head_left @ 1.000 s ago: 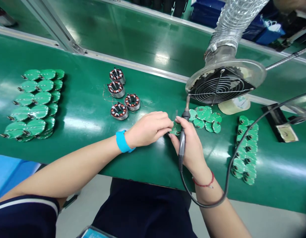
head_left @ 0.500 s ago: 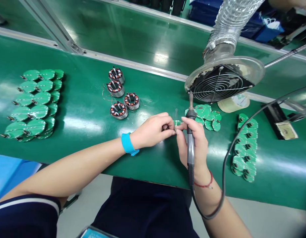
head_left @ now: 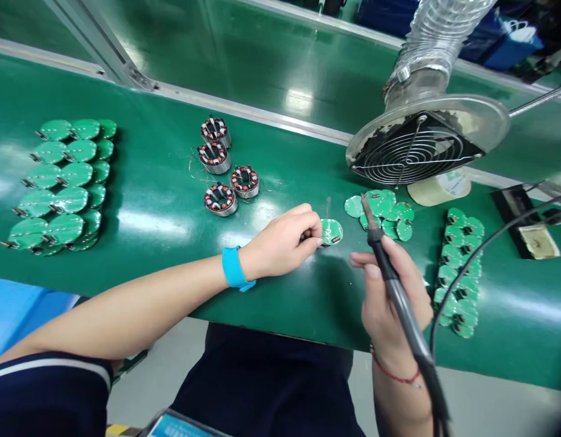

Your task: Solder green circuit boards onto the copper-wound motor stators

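Observation:
Between the fingertips of my left hand [head_left: 287, 238] is a green circuit board [head_left: 331, 232], held by its left edge just above the bench. What sits beneath the board is mostly hidden. My right hand [head_left: 393, 297] grips a soldering iron [head_left: 401, 303], its tip pointing up and to the left, apart from the board. Behind the iron tip lies a loose pile of small green circuit boards [head_left: 384, 203]. Several motor stators [head_left: 220, 199] with copper windings stand to the left of my left hand, some with loose wires.
Rows of overlapping round boards [head_left: 70, 200] cover the left of the green bench [head_left: 271, 297]. More boards [head_left: 453, 255] are stacked at right, near a soldering iron stand [head_left: 523, 224]. A fume extractor [head_left: 412, 152] hangs over a tape roll [head_left: 439, 187].
My right hand has moved away from the board, right and toward me, tilting the soldering iron. More of the board now shows at my left fingertips. The view has shifted slightly.

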### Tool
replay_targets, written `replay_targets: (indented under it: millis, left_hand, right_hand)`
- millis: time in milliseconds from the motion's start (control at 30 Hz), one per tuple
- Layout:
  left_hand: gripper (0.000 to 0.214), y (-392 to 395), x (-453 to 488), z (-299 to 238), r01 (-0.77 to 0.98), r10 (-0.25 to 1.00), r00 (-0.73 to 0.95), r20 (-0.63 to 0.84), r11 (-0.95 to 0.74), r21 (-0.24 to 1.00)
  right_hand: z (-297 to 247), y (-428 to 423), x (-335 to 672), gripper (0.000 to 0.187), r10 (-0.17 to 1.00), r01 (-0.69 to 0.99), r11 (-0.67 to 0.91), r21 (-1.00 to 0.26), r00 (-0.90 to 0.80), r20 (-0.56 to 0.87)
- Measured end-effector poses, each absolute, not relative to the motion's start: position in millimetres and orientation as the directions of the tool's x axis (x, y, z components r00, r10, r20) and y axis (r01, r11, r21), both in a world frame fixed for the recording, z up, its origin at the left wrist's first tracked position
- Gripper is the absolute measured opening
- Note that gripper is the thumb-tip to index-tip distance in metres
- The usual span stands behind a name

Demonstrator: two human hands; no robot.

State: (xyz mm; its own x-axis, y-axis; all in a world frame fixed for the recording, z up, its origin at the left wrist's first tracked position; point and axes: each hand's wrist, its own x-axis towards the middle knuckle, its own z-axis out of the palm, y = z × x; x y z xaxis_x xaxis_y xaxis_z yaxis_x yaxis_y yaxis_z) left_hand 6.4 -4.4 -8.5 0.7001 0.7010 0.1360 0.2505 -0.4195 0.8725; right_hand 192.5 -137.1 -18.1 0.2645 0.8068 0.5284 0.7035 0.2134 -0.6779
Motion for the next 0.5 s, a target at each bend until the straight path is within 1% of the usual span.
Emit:
replay_targets:
  millis: [100, 233, 300, 400, 500]
  left_hand:
    - [0.016, -7.6, 7.4, -9.9, 0.277, 0.701, 0.689, 0.183, -0.489, 0.827]
    - [0.017, -10.7, 8.8, -12.6, 0.302, 0.695, 0.688, 0.21, -0.537, 0.787]
    - [0.017, -11.9, 8.9, -13.2, 0.319, 0.692, 0.687, 0.222, -0.562, 0.764]
    - [0.017, -13.2, 9.0, -14.0, 0.335, 0.686, 0.687, 0.237, -0.589, 0.735]
    - [0.017, -14.0, 9.9, -15.1, 0.339, 0.681, 0.684, 0.262, -0.614, 0.713]
  right_hand:
    - [-16.5, -153.9, 192.8, 0.034, 0.76, 0.681, 0.185, -0.708, 0.357, 0.542]
    - [-15.0, -167.0, 187.3, 0.024, 0.712, 0.629, 0.253, -0.735, 0.393, 0.582]
    - [-16.1, -169.9, 185.0, 0.021, 0.727, 0.614, 0.253, -0.748, 0.389, 0.565]
    - [-18.6, -171.4, 183.4, 0.02, 0.758, 0.598, 0.198, -0.777, 0.409, 0.508]
    - [-19.8, -171.5, 182.8, 0.019, 0.755, 0.587, 0.161, -0.793, 0.445, 0.482]
